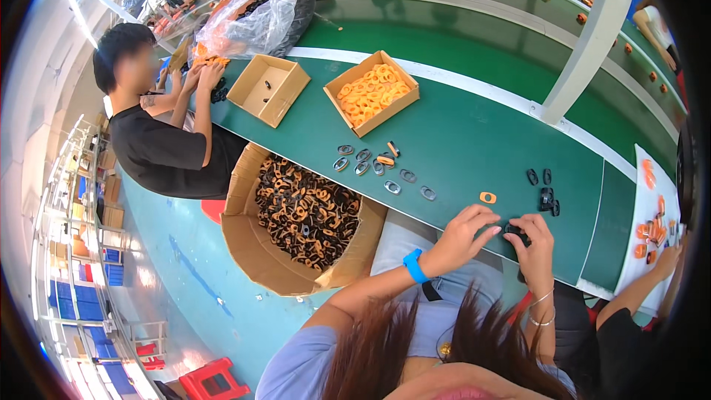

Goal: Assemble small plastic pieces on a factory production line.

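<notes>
one black piece (516,234) sits pinched between the thumb and fingertips of the person's right hand (535,246), at the near edge of a green table (474,152). just beside it, the left hand (466,235) has thumb and forefinger slightly parted, seemingly empty. one orange ring (487,198) lies beyond them. farther off stand two cardboard boxes (291,100), one holding many orange rings (372,95).

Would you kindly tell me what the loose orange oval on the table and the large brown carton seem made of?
The orange oval: probably moulded plastic or rubber, finish uncertain, judging by its even, bright colour. The large brown carton: likely cardboard, matte, with creased, bent walls.
</notes>
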Available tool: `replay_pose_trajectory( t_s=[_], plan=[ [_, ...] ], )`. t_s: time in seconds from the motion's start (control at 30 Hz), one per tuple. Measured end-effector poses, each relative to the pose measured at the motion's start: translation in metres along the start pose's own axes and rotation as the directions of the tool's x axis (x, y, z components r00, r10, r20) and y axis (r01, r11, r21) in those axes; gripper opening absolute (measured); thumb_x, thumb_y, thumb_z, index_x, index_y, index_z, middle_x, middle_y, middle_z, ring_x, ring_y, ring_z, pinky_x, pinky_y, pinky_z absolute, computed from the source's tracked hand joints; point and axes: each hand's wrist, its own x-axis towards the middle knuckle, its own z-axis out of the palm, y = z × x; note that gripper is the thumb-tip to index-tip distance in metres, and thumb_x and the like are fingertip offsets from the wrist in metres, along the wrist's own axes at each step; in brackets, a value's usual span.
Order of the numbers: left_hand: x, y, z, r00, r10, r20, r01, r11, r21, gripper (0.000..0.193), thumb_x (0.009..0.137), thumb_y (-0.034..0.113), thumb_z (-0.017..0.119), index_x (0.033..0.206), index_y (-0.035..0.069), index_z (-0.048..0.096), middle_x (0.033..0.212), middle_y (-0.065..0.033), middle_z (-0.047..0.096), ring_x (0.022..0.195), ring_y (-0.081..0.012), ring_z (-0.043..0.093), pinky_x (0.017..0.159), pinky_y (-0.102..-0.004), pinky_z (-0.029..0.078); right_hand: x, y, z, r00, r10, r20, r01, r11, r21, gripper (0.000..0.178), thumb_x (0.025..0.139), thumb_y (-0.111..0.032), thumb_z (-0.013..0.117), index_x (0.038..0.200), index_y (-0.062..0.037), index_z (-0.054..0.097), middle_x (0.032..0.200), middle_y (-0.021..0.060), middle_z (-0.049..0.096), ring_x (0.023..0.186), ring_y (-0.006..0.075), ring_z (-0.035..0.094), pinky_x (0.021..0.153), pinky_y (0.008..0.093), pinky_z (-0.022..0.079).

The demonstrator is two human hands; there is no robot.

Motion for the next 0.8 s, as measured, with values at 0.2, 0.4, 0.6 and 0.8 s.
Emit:
replay_pose_trajectory(
  t_s=[0.2,0.4,0.6,0.8],
  plan=[
    [-0.004,0.001,-0.007,0.855,-0.369,0.365,0.517,0.545,-0.660,0.024,0.098,0.015,0.068,0.116,-0.001,0.069,0.105,-0.0043,0.072,0.091,-0.0086,0.065,0.082,-0.0281,0.054,0.003,-0.031,0.009,0.969,-0.223,-0.106,0.219,0.975,-0.048,0.027,0.073,0.000,0.080,0.099,-0.0017,0.071,0.095,0.0118,0.064,0.084,0.0275,0.065,0.071,0.0360,0.054],
    [-0.018,-0.003,-0.038,0.793,-0.497,0.351,0.586,0.469,-0.660,0.020,0.093,0.009,0.073,0.110,0.000,0.071,0.098,-0.0053,0.073,0.089,-0.0111,0.068,0.080,-0.0257,0.055,0.010,-0.048,0.021,0.923,-0.374,-0.089,0.370,0.927,-0.053,0.029,0.072,-0.003,0.083,0.099,-0.0035,0.073,0.092,0.0082,0.065,0.081,0.0248,0.065,0.067,0.0346,0.054],
    [-0.029,-0.004,-0.065,0.783,-0.485,0.390,0.598,0.413,-0.688,0.012,0.091,0.007,0.075,0.101,0.002,0.070,0.096,-0.0052,0.072,0.088,-0.0118,0.068,0.082,-0.0256,0.055,0.014,-0.057,0.033,0.913,-0.408,0.018,0.408,0.913,0.015,0.036,0.069,-0.004,0.085,0.102,-0.0044,0.074,0.094,0.0085,0.067,0.082,0.0252,0.066,0.068,0.0348,0.054],
    [-0.043,-0.021,-0.072,0.781,-0.403,0.477,0.594,0.241,-0.768,0.014,0.088,0.008,0.077,0.097,0.005,0.065,0.094,-0.0017,0.067,0.088,-0.0099,0.065,0.083,-0.0259,0.053,0.019,-0.064,0.041,0.904,-0.424,0.061,0.413,0.901,0.133,0.031,0.072,-0.008,0.085,0.101,-0.0042,0.074,0.093,0.0073,0.068,0.080,0.0234,0.067,0.067,0.0332,0.055]
  ],
)
